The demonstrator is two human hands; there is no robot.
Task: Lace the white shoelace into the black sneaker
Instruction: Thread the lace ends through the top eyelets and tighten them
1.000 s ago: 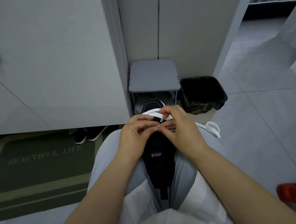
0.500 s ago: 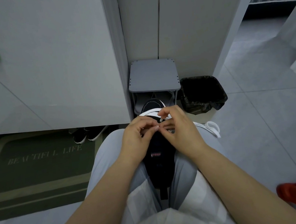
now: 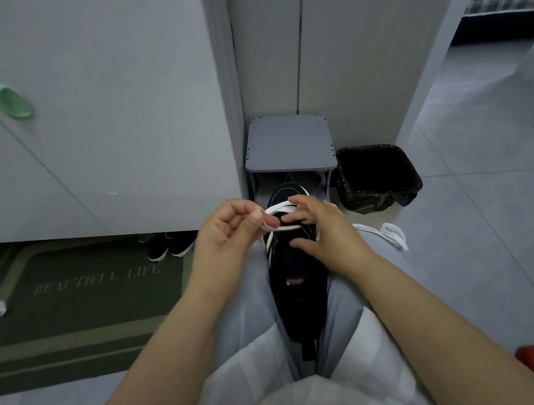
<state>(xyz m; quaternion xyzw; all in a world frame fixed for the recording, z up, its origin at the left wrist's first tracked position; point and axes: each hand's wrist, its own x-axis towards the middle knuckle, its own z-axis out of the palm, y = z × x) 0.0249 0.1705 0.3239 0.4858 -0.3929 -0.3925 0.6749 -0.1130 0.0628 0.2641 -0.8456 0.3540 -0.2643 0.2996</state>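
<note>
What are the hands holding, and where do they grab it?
The left hand pinches the white shoelace where it loops out near the sneaker's front. The right hand grips the sneaker there, its fingers touching the shoelace too.

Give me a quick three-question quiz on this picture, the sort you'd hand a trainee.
1. True or false: the black sneaker lies on the green doormat.
2. What does the left hand pinch? A) the white shoelace B) a bin liner C) the sneaker's heel tab
3. Fill in: on the floor beside the grey stand, on its right in the picture, stands a ____.

Key
1. False: it rests on the person's lap, toe pointing away.
2. A
3. black waste bin
</note>
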